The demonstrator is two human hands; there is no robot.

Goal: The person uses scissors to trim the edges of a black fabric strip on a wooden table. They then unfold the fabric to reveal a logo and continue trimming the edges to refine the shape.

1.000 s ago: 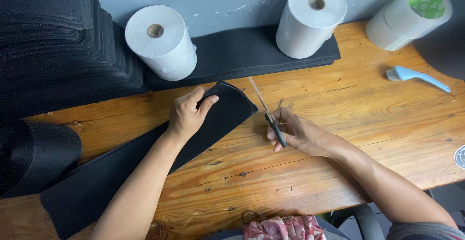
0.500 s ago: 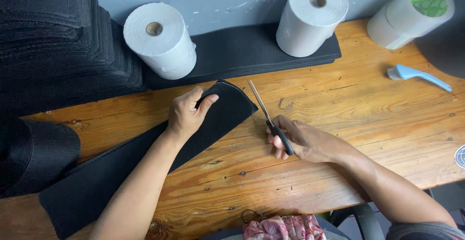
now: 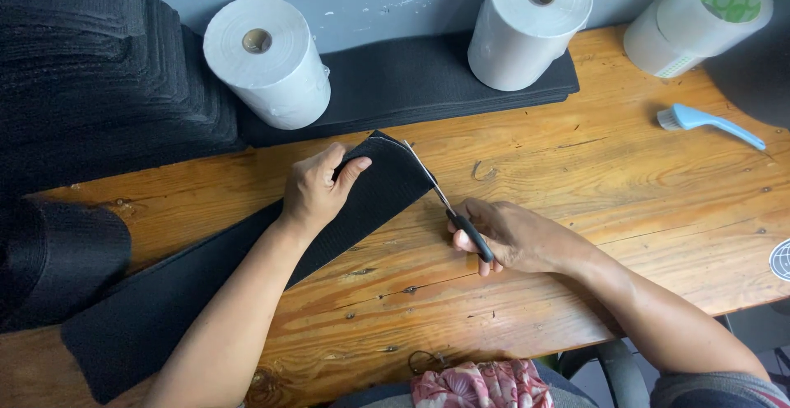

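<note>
A long strip of black ribbed fabric [image 3: 164, 301] lies diagonally across the wooden table [image 3: 642, 202], its rounded end near the middle. My left hand [image 3: 317, 190] presses down on that end, fingers spread over the cloth. My right hand [image 3: 514, 235] grips black-handled scissors [image 3: 448, 206]. Their blades run along the right edge of the strip's end, tips pointing up and left toward the far corner of the cloth.
Two white paper rolls [image 3: 267, 62] [image 3: 531, 25] stand on a black mat [image 3: 420, 79] at the back. A tape roll [image 3: 699, 17] sits at the far right, a blue brush [image 3: 708, 121] below it. Stacked black fabric [image 3: 90, 70] fills the left.
The scissors have moved up along the strip's right edge, and the blades now lie closer to the cloth. My left hand stays on the fabric end.
</note>
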